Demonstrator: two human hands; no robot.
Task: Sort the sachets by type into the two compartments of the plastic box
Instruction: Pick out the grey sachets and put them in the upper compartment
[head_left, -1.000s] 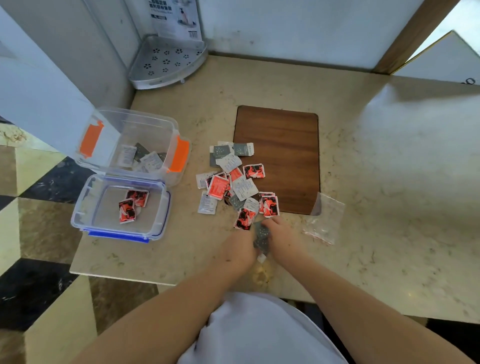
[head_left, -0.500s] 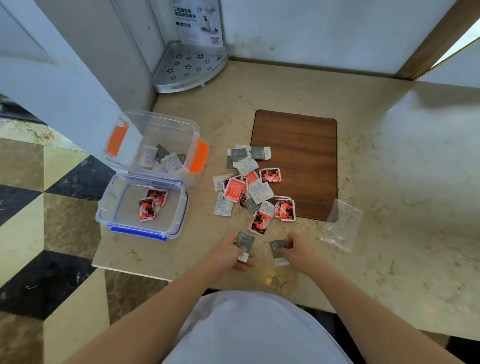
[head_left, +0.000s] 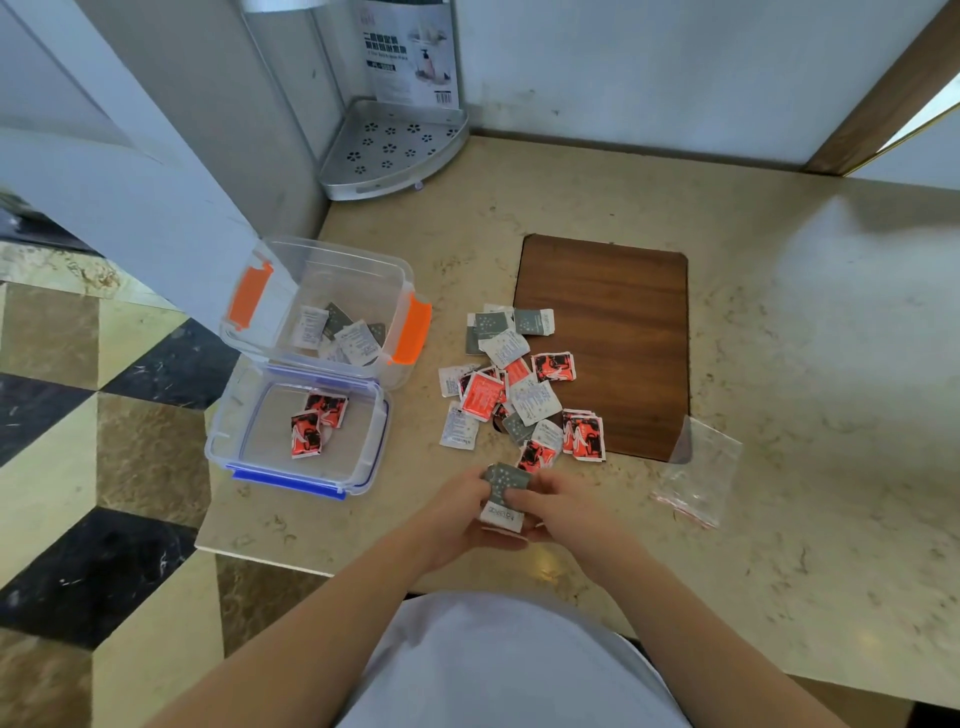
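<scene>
A loose pile of sachets (head_left: 514, 387), grey-and-white ones and red ones, lies on the marble counter at the wooden board's left edge. Left of it stand two clear plastic boxes. The far box with orange clips (head_left: 363, 270) holds several grey-and-white sachets (head_left: 337, 332). The near box with blue trim (head_left: 228, 447) holds two red sachets (head_left: 314, 423). Just below the pile, my left hand (head_left: 460, 512) and my right hand (head_left: 563, 506) meet and together hold a small stack of grey-and-white sachets (head_left: 503, 493).
A brown wooden board (head_left: 618, 338) lies right of the pile. An empty clear zip bag (head_left: 698, 475) sits at the board's near right corner. A metal corner shelf (head_left: 389, 150) stands at the back. The counter's left edge (head_left: 205, 519) drops to a tiled floor.
Half a second ago my hands were apart, each holding a grey sachet. Now they have come together and the sachets are stacked between them. The camera view has shifted left.
</scene>
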